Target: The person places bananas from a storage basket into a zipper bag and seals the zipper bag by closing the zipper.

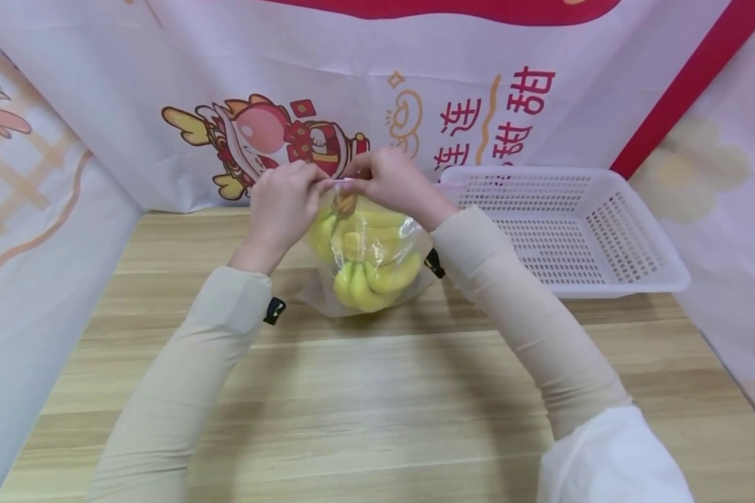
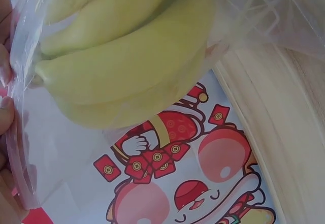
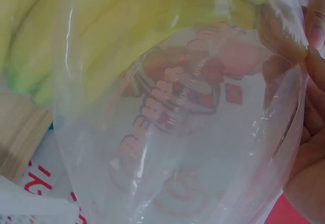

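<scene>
A clear plastic bag (image 1: 317, 297) with a pink strip along its top edge stands over the table, bunches of yellow bananas (image 1: 368, 283) inside. My left hand (image 1: 287, 204) pinches the top edge between thumb and fingers. Close beside it, my right hand (image 1: 395, 183) pinches the same edge. In the left wrist view, fingertips (image 2: 6, 113) hold the bag's rim at the left border, with bananas (image 2: 127, 76) showing through the film. The right wrist view has printed letters on the bag (image 3: 203, 132) and fingers (image 3: 316, 28) at its edge.
A white perforated plastic basket (image 1: 657, 258) stands at the back right, near my right forearm. Behind the wooden table (image 1: 352, 419) hangs a white cloth (image 1: 182, 63) with cartoon figures and red lettering; similar cloths flank both sides.
</scene>
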### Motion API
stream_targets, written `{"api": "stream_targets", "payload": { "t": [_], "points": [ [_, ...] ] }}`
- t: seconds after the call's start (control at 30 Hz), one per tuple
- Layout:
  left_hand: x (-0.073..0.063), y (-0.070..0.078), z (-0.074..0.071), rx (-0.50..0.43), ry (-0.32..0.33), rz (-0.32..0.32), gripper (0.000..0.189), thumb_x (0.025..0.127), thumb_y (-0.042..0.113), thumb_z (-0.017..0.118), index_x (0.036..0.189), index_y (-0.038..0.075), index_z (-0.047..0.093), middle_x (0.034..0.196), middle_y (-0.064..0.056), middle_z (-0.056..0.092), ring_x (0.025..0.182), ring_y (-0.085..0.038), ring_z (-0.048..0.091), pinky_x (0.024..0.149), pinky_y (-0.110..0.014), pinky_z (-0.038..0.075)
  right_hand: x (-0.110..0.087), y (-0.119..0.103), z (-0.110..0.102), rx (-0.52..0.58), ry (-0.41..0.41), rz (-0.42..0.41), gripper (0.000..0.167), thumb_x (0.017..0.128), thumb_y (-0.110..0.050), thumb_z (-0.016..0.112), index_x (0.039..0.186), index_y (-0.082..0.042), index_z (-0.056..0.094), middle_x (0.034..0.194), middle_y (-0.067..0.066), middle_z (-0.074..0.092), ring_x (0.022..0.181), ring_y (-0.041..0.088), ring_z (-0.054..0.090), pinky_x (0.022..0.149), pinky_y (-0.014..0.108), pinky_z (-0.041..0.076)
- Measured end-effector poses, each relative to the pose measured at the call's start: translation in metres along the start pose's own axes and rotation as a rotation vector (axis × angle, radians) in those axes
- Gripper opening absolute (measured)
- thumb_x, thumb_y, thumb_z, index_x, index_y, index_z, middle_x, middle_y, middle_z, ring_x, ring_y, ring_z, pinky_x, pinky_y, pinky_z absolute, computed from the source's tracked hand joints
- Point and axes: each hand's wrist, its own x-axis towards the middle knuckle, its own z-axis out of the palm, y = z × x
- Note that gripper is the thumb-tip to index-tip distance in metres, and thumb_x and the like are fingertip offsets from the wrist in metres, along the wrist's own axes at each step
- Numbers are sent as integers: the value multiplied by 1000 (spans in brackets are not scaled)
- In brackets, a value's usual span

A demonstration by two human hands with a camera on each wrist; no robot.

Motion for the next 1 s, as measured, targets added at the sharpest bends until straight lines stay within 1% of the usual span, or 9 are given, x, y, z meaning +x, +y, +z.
{"api": "stream_targets", "payload": {
  "t": [0.1,0.23,0.37,0.43,0.53,0.63,0.73,0.87,1.0],
  "points": [
    [0,-1,1,6,7,-7,27,95,27,58,96,3,71,90,-13,72,82,-31,65,77,-43,50,0,-3,1,-40,7,-13,23,92,-26,62,105,-10,72,100,7,74,88,18,66,81,29,52],
    [0,-6,1,7,16,-20,28,95,28,58,97,4,72,90,-14,72,80,-32,65,75,-44,51,0,-1,1,-42,29,7,22,92,-24,63,105,-9,74,103,8,74,89,18,66,81,29,53],
    [-3,-17,0,5,31,-88,26,94,28,60,97,5,72,92,-14,73,82,-33,66,74,-45,50,-3,10,-3,-46,34,40,22,91,-22,64,106,-9,73,105,9,74,91,19,66,84,30,53],
    [-5,-22,-1,-1,47,-108,26,93,29,61,96,5,72,91,-14,73,82,-33,66,73,-45,49,-5,17,-5,-55,42,54,22,91,-22,65,106,-10,73,106,9,73,93,19,66,87,30,52],
    [-7,-27,-2,-21,60,-95,27,92,29,61,96,5,72,89,-15,72,83,-34,65,74,-46,48,-8,25,-8,-56,53,55,22,90,-23,65,106,-10,73,108,9,73,96,20,67,90,32,52],
    [-7,-28,-2,-26,63,-82,29,93,30,60,96,4,72,89,-15,71,83,-34,64,75,-46,48,-7,29,-8,-49,52,38,23,91,-22,64,110,-10,72,112,9,72,101,21,67,93,32,52],
    [-8,-30,-1,-25,71,-92,28,93,29,60,95,3,71,89,-16,71,83,-34,64,75,-46,48,-7,30,-8,-25,31,34,26,92,-17,62,116,-10,69,118,10,69,106,22,66,95,31,52],
    [-9,-33,1,-28,84,-96,28,93,28,60,93,2,71,88,-17,71,82,-35,64,76,-46,48,-7,30,-7,3,13,35,29,92,-12,60,121,-8,65,120,12,68,104,22,66,92,30,53],
    [-9,-35,2,-32,88,-97,29,93,28,60,94,2,71,89,-18,71,82,-35,64,77,-45,48,-7,30,-7,-3,21,26,27,92,-12,61,118,-5,66,116,14,69,100,22,66,90,30,53]
  ]
}}
